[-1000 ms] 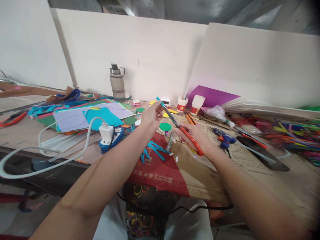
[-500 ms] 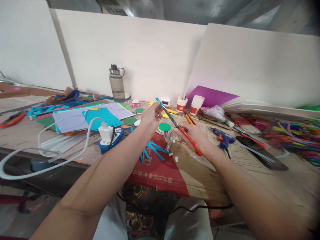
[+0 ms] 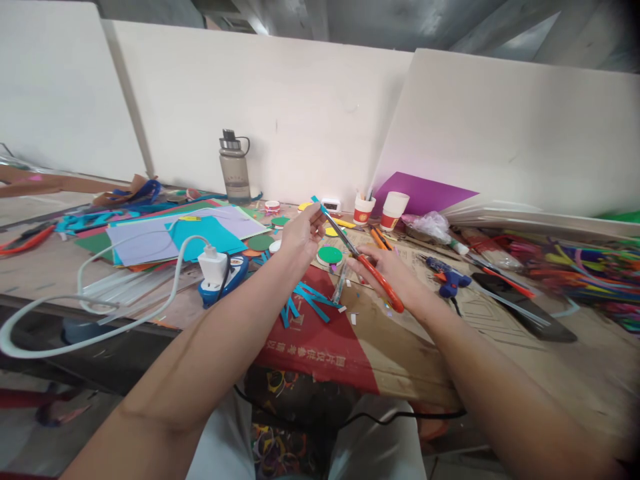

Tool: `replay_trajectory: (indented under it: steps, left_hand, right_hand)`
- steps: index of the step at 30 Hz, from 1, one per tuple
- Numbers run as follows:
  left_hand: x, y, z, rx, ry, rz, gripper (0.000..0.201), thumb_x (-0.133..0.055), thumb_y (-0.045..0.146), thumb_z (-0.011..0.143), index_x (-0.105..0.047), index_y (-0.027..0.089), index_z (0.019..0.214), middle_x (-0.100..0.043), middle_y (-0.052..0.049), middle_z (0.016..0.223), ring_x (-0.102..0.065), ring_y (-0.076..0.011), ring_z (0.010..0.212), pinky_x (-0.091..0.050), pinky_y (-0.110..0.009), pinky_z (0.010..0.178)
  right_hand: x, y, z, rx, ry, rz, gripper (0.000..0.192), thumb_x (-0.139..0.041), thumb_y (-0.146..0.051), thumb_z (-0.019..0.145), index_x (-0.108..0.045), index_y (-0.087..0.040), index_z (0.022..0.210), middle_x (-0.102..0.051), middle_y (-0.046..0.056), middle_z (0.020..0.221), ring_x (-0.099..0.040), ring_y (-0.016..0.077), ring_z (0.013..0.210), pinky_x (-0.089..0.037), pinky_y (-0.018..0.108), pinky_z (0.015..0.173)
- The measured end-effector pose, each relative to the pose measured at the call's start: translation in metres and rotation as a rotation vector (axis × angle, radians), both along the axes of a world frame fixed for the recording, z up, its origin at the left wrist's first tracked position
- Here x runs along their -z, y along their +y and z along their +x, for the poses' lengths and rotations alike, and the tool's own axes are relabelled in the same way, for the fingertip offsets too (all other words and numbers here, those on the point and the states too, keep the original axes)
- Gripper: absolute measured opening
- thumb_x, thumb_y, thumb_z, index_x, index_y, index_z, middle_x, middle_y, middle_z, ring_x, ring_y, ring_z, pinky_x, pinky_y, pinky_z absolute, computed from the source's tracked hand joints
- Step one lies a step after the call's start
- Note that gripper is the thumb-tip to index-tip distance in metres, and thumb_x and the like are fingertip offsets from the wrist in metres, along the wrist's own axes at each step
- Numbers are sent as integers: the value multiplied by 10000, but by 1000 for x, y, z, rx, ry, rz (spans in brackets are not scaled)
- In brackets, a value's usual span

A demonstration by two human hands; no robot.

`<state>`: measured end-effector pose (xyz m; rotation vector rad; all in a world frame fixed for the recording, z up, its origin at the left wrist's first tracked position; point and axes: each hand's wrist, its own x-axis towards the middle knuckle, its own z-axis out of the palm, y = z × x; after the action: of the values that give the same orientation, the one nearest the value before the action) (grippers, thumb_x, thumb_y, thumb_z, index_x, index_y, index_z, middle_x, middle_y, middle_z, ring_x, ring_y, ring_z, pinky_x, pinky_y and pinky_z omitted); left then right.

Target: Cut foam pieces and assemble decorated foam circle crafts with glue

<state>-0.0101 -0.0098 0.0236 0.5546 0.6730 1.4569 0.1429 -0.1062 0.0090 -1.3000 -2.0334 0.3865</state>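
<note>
My left hand [image 3: 306,232] pinches a small blue paper strip [image 3: 315,199] above the middle of the table. In my right hand [image 3: 383,267] is a pair of scissors [image 3: 371,270] with orange-red handles, its blades pointing up and left to the strip at my left fingertips. Whether the blades touch the strip I cannot tell. Below my hands, several cut blue strips [image 3: 315,303] lie on red and brown cardboard [image 3: 320,347]. A green paper disc [image 3: 330,255] and a yellow disc [image 3: 331,231] lie just beyond, between the hands.
Left are stacked coloured sheets [image 3: 145,240], a blue power strip [image 3: 225,283] with a white plug, and a water bottle [image 3: 234,170]. Paper cups [image 3: 394,212] stand at the back. To the right lie a blue glue gun [image 3: 453,280], a black tray [image 3: 525,307] and colourful pipe cleaners [image 3: 595,280].
</note>
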Motion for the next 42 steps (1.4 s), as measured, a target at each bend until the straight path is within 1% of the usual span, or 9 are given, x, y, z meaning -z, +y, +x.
replay_trajectory:
  steps: [6,10,13,17,23,26,33,38,42]
  left_hand:
    - [-1,2,-3,-35,23,-9,125,-689,152,749,-591,154,673,-653,7,636,-602,-79,599,-360,-194,531]
    - [-3,5,-6,-68,119,97,102,-679,171,738,-620,151,658,-662,-9,648,-594,-81,594,-360,-194,530]
    - [-5,6,-9,-55,226,215,92,-692,149,683,-626,141,620,-653,-24,626,-571,-83,570,-352,-196,518]
    - [-6,6,-10,117,323,260,96,-668,101,636,-596,135,581,-654,-41,630,-567,-91,558,-373,-198,508]
    - [-3,5,-9,366,460,241,62,-635,68,589,-599,117,582,-627,-60,588,-564,-106,502,-356,-191,446]
    - [-3,3,-10,429,525,244,67,-634,82,569,-581,114,544,-661,-101,639,-574,-112,495,-330,-182,416]
    - [-5,4,-11,393,571,217,97,-606,45,516,-558,126,492,-667,-105,619,-540,-104,453,-291,-171,373]
    - [-4,5,-12,395,617,244,111,-601,28,527,-584,128,482,-656,-90,595,-487,-88,430,-280,-174,365]
    - [-3,6,-13,392,659,256,117,-622,36,540,-607,136,480,-636,-76,568,-477,-94,442,-253,-169,364]
  right_hand:
    - [1,-1,6,-81,-16,-42,385,-503,-583,898,-513,-214,789,-541,-8,720,-464,140,613,-382,275,589]
    - [-5,0,17,-53,-98,-32,433,-483,-603,903,-507,-207,730,-531,-7,679,-458,140,607,-370,279,586]
    - [-9,1,26,-35,-58,-19,436,-488,-609,898,-477,-216,711,-503,-15,651,-458,139,595,-380,277,575]
    - [-7,3,36,-58,60,-93,395,-503,-602,893,-478,-222,788,-514,-18,688,-496,135,596,-422,272,564]
    - [-3,5,39,-110,-4,-109,361,-547,-568,885,-497,-211,882,-512,-18,752,-510,128,626,-453,279,594]
    - [-5,3,36,-147,9,-138,338,-526,-550,903,-499,-214,907,-512,-20,742,-500,124,607,-452,276,582]
    - [0,4,38,-101,-41,-85,371,-523,-559,903,-541,-213,1036,-563,-3,765,-487,135,611,-440,277,582]
    - [-1,5,38,-111,-50,-68,379,-548,-584,881,-592,-207,889,-558,-4,718,-480,130,594,-411,259,549]
    - [-4,5,37,-121,-3,-155,368,-552,-574,880,-621,-217,933,-531,-20,665,-475,121,526,-395,252,487]
